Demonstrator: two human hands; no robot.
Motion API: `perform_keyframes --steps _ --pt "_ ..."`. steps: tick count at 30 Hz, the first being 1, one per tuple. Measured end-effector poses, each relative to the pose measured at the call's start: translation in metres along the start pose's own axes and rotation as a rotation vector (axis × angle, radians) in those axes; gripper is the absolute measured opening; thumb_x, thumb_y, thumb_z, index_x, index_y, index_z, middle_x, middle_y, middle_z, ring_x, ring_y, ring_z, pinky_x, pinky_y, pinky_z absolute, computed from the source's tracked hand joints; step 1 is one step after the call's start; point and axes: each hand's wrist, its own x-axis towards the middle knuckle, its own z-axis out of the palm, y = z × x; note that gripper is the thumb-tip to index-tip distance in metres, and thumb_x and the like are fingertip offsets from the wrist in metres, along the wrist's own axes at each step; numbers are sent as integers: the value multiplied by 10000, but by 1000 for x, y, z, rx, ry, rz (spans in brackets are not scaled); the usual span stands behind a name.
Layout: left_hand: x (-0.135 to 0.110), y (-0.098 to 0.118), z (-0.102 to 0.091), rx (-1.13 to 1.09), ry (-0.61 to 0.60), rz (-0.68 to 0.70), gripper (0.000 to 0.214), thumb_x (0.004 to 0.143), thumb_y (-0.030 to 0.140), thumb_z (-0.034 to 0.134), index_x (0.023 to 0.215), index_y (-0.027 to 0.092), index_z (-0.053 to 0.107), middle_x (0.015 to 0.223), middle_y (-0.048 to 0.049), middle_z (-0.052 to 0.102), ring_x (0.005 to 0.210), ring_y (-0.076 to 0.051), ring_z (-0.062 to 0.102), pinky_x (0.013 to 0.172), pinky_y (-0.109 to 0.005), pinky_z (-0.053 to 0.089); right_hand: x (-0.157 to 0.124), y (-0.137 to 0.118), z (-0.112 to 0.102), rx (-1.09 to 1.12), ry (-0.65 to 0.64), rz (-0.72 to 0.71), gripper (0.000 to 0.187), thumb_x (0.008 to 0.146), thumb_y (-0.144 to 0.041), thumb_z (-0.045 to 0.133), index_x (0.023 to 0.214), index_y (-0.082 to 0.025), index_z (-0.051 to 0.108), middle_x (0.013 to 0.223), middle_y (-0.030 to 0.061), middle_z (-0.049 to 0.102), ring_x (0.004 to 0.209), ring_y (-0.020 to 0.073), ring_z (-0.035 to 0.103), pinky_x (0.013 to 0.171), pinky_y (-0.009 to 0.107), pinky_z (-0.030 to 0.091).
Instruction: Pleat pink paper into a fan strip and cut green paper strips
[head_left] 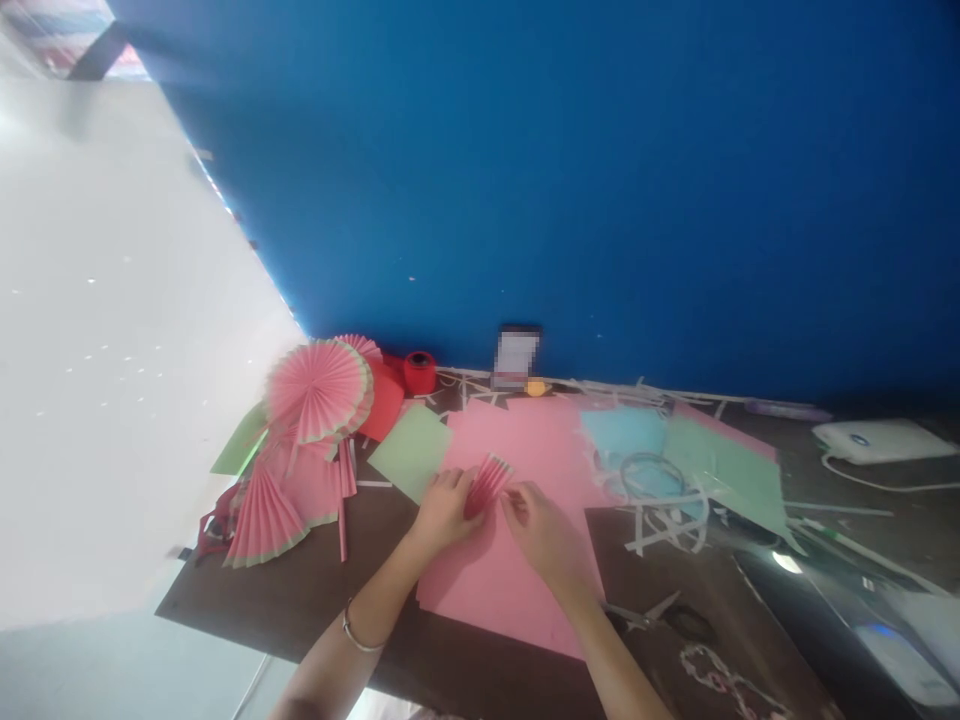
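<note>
A small pink pleated paper strip (492, 478) with pale edging is held above large pink paper sheets (517, 600). My left hand (448, 508) closes round its left side, thumb and fingers gripping the folds. At its right edge my right hand (531, 512) has thumb and fingers pinched together; what lies between those fingertips is too small to make out. Finished-looking pink paper fans (315, 388) with green rims are piled to the left, and a half-open pleated fan (266, 515) lies in front of them.
Scissors (645, 612) lie open at the right of the pink sheets. Green paper (412, 452), blue paper (626, 435) and white paper strips (667, 525) surround the work. A red tape roll (420, 372) stands by the blue wall (562, 200). A white device (881, 440) with a cable sits far right.
</note>
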Motion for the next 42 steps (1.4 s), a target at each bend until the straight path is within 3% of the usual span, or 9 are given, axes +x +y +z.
perform_keyframes --steps 3,10,22,42 --pt "-1 1 5 -15 26 -15 400 769 239 565 1160 202 487 879 -64 595 835 -216 566 756 -337 428 -4 2 -2 12 -46 -6 218 888 -381 387 940 -256 559 936 7 651 818 173 631 656 278 466" --pt "1 -7 3 -60 78 -107 337 764 98 507 1089 188 520 947 -73 616 879 -224 566 758 -346 449 -11 21 21 0 33 -96 204 865 -304 410 936 -236 589 1075 50 604 941 205 585 810 342 460" --pt "7 -13 -5 -115 156 -166 239 779 147 533 1013 178 571 949 -72 622 898 -224 557 782 -357 454 -11 29 30 18 0 -97 218 877 -316 404 954 -231 589 1138 65 564 991 223 556 846 384 466" --pt "8 -17 -2 -133 134 -167 221 802 170 521 1017 192 567 931 -58 609 873 -201 539 791 -338 425 -9 29 30 0 21 -119 183 865 -288 417 919 -235 583 1076 49 587 956 196 572 823 344 469"
